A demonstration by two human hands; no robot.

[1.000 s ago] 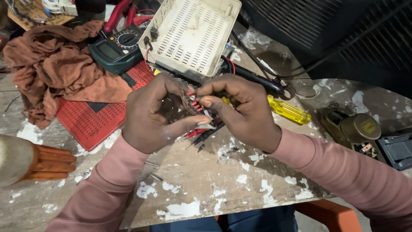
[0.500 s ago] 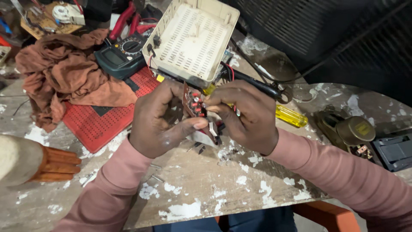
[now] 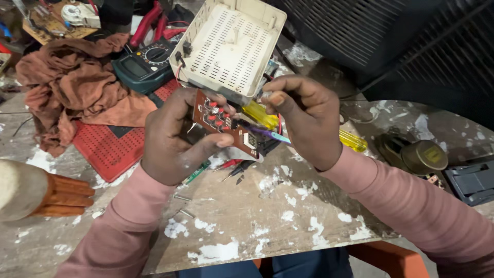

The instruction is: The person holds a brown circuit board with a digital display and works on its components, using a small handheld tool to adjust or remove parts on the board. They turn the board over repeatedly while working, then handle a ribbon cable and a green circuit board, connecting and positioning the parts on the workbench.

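**Small circuit board held over a paint-spattered bench**

The worktable point(image 3: 247, 221) was a worn, grey-brown surface flecked with white paint, with a dark slatted panel point(image 3: 391, 36) rising behind it. Above its middle the left hand point(image 3: 175, 139) was clamped on a brown circuit board point(image 3: 224, 123), thumb across the lower edge and fingers behind; the board was tilted toward the camera and carried a cluster of small red buttons and a tiny dark display. The right hand point(image 3: 303, 118) was closed around a slim purple-handled tool point(image 3: 265, 133) whose tip lay against the board's right end. The two hands were close together, each gripping its own thing.

Just behind the board stood a cream plastic housing point(image 3: 231, 46), rectangular, perforated with rows of slots, tipped open side up. A yellow-handled screwdriver point(image 3: 355, 141) lay under the right wrist. To the left, a red perforated mat point(image 3: 110, 149) lay under a crumpled brown cloth point(image 3: 72, 92), with a dark green multimeter point(image 3: 144, 67) beside it. Loose screws point(image 3: 182, 198) lay on the table near the left sleeve. At the right edge sat a round brass-coloured part point(image 3: 424, 157) and a dark blue-grey casing point(image 3: 473, 180). No label on any of these was clear enough to describe.
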